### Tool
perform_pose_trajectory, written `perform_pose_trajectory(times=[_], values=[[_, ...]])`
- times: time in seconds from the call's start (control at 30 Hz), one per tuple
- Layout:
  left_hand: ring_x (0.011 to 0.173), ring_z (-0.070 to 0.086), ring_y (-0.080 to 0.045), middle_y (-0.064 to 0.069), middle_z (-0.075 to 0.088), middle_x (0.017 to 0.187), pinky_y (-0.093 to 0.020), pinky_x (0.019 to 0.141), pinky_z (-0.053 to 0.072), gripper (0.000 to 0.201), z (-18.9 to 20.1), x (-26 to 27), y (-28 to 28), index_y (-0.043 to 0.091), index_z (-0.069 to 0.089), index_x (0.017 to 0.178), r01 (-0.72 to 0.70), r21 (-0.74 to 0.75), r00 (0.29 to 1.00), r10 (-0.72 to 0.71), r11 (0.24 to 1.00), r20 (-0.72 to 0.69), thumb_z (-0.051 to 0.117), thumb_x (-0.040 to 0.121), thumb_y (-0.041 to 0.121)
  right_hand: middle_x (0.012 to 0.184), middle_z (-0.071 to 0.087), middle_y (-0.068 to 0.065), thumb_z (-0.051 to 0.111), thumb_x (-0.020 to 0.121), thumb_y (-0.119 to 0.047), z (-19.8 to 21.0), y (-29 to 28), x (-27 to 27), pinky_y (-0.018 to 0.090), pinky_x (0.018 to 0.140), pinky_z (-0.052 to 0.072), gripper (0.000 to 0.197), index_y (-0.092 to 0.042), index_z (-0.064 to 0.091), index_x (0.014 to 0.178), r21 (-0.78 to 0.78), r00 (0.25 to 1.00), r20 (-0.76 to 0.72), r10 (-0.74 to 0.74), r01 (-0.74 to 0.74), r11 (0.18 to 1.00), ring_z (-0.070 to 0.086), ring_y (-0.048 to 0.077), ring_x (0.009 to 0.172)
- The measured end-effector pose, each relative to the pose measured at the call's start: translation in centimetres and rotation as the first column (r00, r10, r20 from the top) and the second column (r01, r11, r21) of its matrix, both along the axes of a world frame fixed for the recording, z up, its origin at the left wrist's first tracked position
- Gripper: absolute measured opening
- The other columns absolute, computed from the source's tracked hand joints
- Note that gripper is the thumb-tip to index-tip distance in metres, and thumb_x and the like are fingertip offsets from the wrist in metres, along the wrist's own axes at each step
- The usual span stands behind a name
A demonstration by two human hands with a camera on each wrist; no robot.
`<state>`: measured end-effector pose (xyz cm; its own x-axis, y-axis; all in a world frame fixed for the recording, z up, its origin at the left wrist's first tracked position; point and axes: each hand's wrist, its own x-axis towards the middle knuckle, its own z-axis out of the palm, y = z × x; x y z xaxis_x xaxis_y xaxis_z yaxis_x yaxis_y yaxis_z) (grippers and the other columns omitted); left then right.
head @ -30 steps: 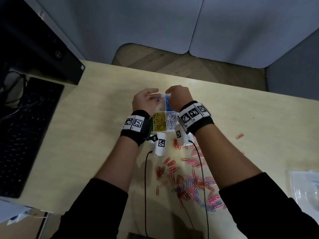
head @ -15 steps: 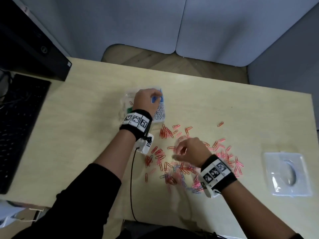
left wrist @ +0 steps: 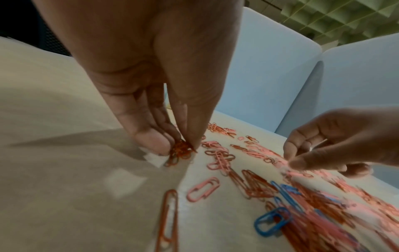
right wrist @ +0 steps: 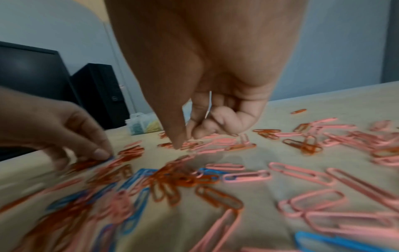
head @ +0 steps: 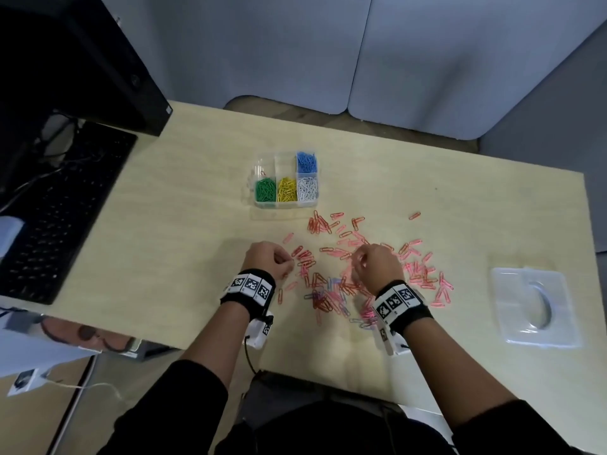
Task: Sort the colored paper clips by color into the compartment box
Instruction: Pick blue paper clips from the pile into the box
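The left hand (left wrist: 164, 105) is pinching a bunch of red clips (left wrist: 180, 151) while the right hand (right wrist: 207, 95), fingers curled with nothing clearly gripped, is picking through the loose pile (head: 358, 274), gathering one colour for the compartment box (head: 285, 181) at twelve o'clock.

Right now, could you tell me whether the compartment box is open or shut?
Open: the compartment box shows no lid on it, and a clear lid lies apart at the table's right.

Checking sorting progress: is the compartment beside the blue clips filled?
No, the middle back compartment of the compartment box beside the blue clips looks empty.
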<state>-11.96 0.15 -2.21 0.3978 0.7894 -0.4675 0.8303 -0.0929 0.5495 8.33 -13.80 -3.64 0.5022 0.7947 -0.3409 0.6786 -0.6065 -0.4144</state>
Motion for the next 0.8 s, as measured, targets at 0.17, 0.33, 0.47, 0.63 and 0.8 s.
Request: perform_pose_trajectory(times=[0.17,0.33,0.47,0.63,0.8], values=[[0.074,0.069,-0.012,0.001,0.075,0.081,-0.028,0.082,0.058,0.010,-0.3,-0.5,-1.4,0.017,0.078,0.087,-0.046,0.007,0.998,0.046,0.999,0.038,0.079,0.077,0.015,0.080,0.067,-0.009,0.075,0.078,-0.038,-0.1,-1.0,-3.0,0.030,0.067,0.059,0.013,-0.026,0.071,0.077,-0.029,0.999,-0.039,0.027,-0.028,0.999,0.065,0.010,0.070],[0.066,0.065,-0.007,0.006,0.073,0.076,-0.025,0.073,0.058,0.010,-0.4,-0.9,-2.6,0.021,0.077,0.082,-0.038,0.108,0.999,0.034,0.993,0.037,0.080,0.075,0.028,0.076,0.068,-0.004,0.073,0.082,-0.036,-0.2,-0.5,-5.4,0.035,0.064,0.061,0.017,-0.021,0.072,0.073,-0.043,0.999,-0.025,-0.041,0.040,0.998,0.066,0.016,0.066],[0.066,0.056,-0.010,0.007,0.069,0.077,-0.020,0.063,0.045,0.022,0.0,-0.4,-2.9,0.022,0.077,0.080,0.068,0.202,0.997,-0.061,0.977,-0.043,0.080,0.074,0.043,0.064,0.068,0.002,0.053,0.086,-0.021,0.0,0.4,-5.9,0.035,0.054,0.061,0.026,-0.014,0.072,0.069,-0.080,0.999,-0.007,-0.050,0.049,0.996,0.066,0.019,0.055],[0.073,0.065,-0.018,0.001,0.070,0.077,-0.027,0.067,0.053,0.011,-0.3,-0.2,-2.2,0.020,0.075,0.075,0.156,0.141,0.988,-0.152,0.978,-0.040,0.074,0.083,0.027,0.078,0.073,0.002,0.057,0.089,-0.019,0.3,0.2,-4.9,0.032,0.070,0.060,0.022,-0.009,0.074,0.080,-0.074,0.986,-0.164,-0.012,0.000,0.997,0.068,0.016,0.068],[0.072,0.067,-0.016,0.002,0.069,0.076,-0.033,0.075,0.059,0.010,-0.7,-1.0,-1.5,0.019,0.068,0.079,0.092,0.084,0.984,-0.104,0.992,0.144,0.070,0.086,0.011,0.079,0.073,0.008,0.069,0.087,-0.008,1.7,-2.4,-3.7,0.029,0.068,0.057,0.008,-0.013,0.069,0.082,0.082,0.824,-0.492,-0.281,0.366,0.927,0.069,0.016,0.069]])
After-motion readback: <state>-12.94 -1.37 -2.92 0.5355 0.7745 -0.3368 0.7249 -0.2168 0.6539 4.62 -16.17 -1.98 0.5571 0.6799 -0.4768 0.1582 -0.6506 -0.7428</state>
